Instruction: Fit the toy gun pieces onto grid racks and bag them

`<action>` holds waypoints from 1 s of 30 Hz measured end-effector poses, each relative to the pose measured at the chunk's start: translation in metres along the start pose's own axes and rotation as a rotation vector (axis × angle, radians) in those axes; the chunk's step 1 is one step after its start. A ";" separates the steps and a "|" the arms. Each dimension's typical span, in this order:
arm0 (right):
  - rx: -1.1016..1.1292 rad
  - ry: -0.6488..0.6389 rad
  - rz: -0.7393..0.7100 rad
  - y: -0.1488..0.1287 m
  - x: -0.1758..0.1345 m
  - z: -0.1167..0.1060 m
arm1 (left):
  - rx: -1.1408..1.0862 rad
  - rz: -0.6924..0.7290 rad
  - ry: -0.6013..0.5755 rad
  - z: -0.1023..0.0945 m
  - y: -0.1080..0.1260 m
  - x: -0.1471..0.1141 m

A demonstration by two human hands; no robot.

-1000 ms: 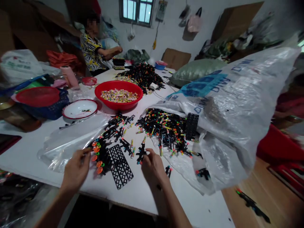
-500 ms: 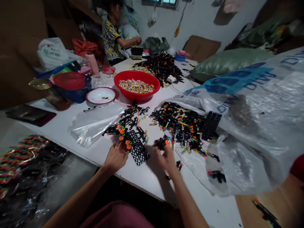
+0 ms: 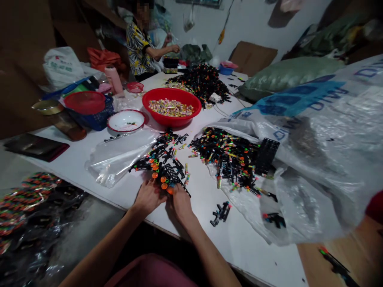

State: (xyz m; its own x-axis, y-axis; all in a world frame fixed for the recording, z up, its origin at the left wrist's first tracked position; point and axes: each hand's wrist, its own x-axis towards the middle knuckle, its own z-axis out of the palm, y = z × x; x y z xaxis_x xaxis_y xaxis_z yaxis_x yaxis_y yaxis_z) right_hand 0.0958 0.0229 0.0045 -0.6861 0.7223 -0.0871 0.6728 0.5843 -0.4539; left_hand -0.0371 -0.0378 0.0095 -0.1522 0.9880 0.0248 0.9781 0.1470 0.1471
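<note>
My left hand (image 3: 148,198) is closed on the near left side of a black perforated rack (image 3: 171,172). A row of orange-tipped toy guns (image 3: 154,175) stands along that side of the rack, their orange and green ends upward. Close beside it, my right hand (image 3: 181,201) pinches a small black toy gun with an orange end (image 3: 170,190) against the rack's near end; my fingers hide most of this gun. Loose black toy guns (image 3: 167,143) lie just beyond the rack. Two or so more toy guns (image 3: 220,213) rest on the table to my right.
A heap of toy guns (image 3: 230,151) spills from a clear plastic bag (image 3: 314,167) on the right, with another black rack (image 3: 267,155) on it. A red basin (image 3: 171,121) holds small candy-like pieces. Clear bags (image 3: 122,159) lie left. Across the table sits a person (image 3: 139,48).
My right hand has moved left from beside the heap to the rack, bringing the toy gun with it. My left hand stays on the rack, shifted slightly right.
</note>
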 end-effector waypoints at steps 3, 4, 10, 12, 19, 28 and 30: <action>-0.014 0.009 -0.008 0.002 0.004 -0.003 | -0.014 -0.007 0.032 0.002 -0.002 -0.001; 0.044 -0.017 -0.089 0.010 0.007 -0.009 | -0.026 -0.014 0.044 0.003 -0.003 -0.002; -0.090 0.047 -0.186 0.069 0.068 -0.085 | -0.082 -0.056 0.064 0.004 -0.006 -0.013; -0.314 0.169 -0.113 0.073 0.095 -0.104 | -0.061 -0.068 0.060 0.002 -0.006 -0.015; -0.435 0.132 -0.301 0.093 0.055 -0.080 | -0.056 -0.083 0.052 0.004 -0.009 -0.011; -0.173 0.134 0.265 0.098 0.011 -0.069 | -0.040 -0.073 0.106 0.005 -0.007 0.006; 0.006 0.100 0.275 0.090 0.016 -0.068 | -0.016 -0.081 0.095 0.004 -0.005 0.008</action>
State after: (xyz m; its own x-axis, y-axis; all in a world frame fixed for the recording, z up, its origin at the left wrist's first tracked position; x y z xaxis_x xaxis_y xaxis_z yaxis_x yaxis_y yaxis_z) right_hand 0.1637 0.1123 0.0228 -0.4472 0.8863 -0.1201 0.8279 0.3594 -0.4305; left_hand -0.0426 -0.0307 0.0046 -0.2441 0.9640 0.1054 0.9598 0.2246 0.1685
